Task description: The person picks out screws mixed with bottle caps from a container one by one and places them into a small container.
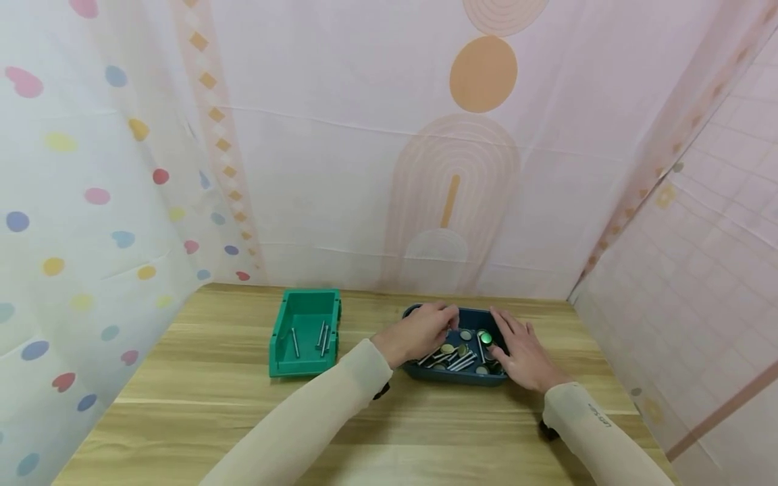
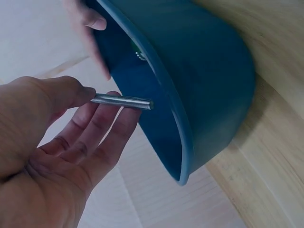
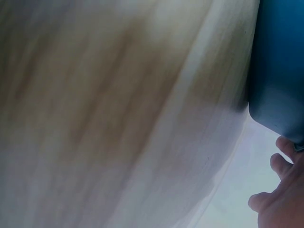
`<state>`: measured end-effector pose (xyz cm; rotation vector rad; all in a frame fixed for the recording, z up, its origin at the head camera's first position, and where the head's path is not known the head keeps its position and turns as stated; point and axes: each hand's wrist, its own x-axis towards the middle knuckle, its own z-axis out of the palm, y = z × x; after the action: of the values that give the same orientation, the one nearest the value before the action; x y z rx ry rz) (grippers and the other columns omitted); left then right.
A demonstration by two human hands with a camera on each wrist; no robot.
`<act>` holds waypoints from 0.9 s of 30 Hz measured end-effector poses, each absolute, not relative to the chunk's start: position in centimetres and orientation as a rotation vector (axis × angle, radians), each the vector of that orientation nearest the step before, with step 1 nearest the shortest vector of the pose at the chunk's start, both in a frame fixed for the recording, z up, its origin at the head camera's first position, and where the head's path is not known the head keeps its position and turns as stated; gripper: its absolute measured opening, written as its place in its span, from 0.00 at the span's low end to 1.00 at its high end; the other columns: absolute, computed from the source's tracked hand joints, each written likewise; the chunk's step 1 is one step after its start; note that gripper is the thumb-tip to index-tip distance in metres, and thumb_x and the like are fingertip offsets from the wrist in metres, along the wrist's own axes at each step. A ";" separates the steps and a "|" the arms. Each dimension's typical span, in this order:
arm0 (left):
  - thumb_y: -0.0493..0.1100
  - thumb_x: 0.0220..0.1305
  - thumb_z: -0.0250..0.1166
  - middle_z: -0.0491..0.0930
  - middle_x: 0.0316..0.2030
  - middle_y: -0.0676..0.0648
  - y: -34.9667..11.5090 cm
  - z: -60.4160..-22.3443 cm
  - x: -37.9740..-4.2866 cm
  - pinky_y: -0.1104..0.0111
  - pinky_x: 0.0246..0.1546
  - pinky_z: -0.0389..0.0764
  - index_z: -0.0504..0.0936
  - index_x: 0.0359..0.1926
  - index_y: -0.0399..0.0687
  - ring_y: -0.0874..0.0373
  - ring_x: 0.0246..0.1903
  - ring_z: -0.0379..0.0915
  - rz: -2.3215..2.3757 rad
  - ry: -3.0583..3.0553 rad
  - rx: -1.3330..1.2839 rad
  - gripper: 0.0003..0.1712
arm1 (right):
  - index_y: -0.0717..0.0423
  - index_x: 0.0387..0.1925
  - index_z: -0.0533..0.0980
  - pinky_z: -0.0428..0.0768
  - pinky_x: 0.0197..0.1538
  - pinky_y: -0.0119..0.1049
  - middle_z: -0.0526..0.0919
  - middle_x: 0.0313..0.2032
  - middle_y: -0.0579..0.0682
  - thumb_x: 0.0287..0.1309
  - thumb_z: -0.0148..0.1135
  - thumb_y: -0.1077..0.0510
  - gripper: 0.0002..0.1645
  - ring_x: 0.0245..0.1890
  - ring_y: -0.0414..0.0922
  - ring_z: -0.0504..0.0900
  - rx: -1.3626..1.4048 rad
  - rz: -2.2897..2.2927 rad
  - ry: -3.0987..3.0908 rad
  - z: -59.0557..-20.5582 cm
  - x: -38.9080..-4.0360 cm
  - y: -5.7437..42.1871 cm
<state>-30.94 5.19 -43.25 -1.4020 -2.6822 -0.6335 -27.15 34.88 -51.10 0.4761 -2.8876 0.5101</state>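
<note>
My left hand [image 1: 422, 331] is over the left part of a dark blue plastic tub [image 1: 452, 379]. In the left wrist view, its thumb and fingertips pinch a silvery metal bolt [image 2: 126, 101] by the shaft; the head is hidden. My right hand [image 1: 525, 354] lies at the tub's right end, fingers extended along the rim and thumb inside near a shiny green bottle cap [image 1: 485, 339]. Long bolts [image 1: 463, 362] and round caps [image 1: 447, 349] lie mixed in the tub. The right wrist view shows only part of the right hand [image 3: 285, 199] beside the tub wall.
Left of the tub, a green open-front bin [image 1: 304, 368] holds several bolts [image 1: 295, 342]. Both containers stand on a wood-grain table [image 1: 425, 439]. Patterned cloth [image 1: 328, 169] hangs behind the table and along both sides.
</note>
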 end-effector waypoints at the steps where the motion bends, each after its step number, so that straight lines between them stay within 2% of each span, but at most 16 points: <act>1: 0.30 0.85 0.65 0.88 0.55 0.44 5.1 -43.3 -30.9 0.64 0.55 0.91 0.83 0.58 0.46 0.55 0.50 0.87 -0.652 -2.676 -1.399 0.10 | 0.59 0.95 0.53 0.53 0.85 0.88 0.61 0.91 0.68 0.87 0.61 0.50 0.49 0.89 0.72 0.64 0.475 0.506 -2.890 -51.1 -27.2 34.9; 6: 0.29 0.84 0.66 0.89 0.55 0.42 4.5 -43.1 -30.9 0.62 0.55 0.91 0.84 0.58 0.42 0.53 0.50 0.85 -0.713 -2.647 -1.374 0.09 | 0.59 0.95 0.53 0.53 0.85 0.88 0.61 0.91 0.69 0.87 0.62 0.51 0.49 0.89 0.73 0.64 0.466 0.493 -2.894 -50.9 -27.1 35.1; 12: 0.28 0.83 0.66 0.88 0.54 0.39 3.2 -42.9 -31.1 0.65 0.53 0.90 0.85 0.59 0.38 0.53 0.48 0.81 -0.782 -2.642 -1.335 0.10 | 0.58 0.95 0.52 0.53 0.85 0.87 0.61 0.90 0.69 0.88 0.61 0.50 0.48 0.89 0.74 0.64 0.459 0.487 -2.897 -50.9 -27.0 35.1; 20: 0.29 0.82 0.67 0.88 0.49 0.42 0.7 -42.8 -31.0 0.65 0.48 0.89 0.86 0.57 0.39 0.55 0.44 0.80 -0.859 -2.629 -1.200 0.09 | 0.58 0.95 0.52 0.53 0.85 0.87 0.61 0.91 0.69 0.89 0.61 0.49 0.48 0.89 0.74 0.63 0.461 0.501 -2.904 -50.8 -26.7 34.8; 27: 0.29 0.81 0.68 0.89 0.52 0.41 -1.5 -42.6 -30.9 0.61 0.53 0.92 0.88 0.59 0.40 0.53 0.48 0.82 -0.903 -2.694 -1.082 0.11 | 0.58 0.95 0.52 0.54 0.85 0.87 0.61 0.90 0.69 0.89 0.61 0.49 0.48 0.88 0.74 0.64 0.471 0.479 -2.895 -51.1 -26.7 34.7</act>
<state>-30.88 -1.51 -42.57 -1.0817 -2.6940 -0.9031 -26.70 34.72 -51.05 0.4710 -2.8949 0.4793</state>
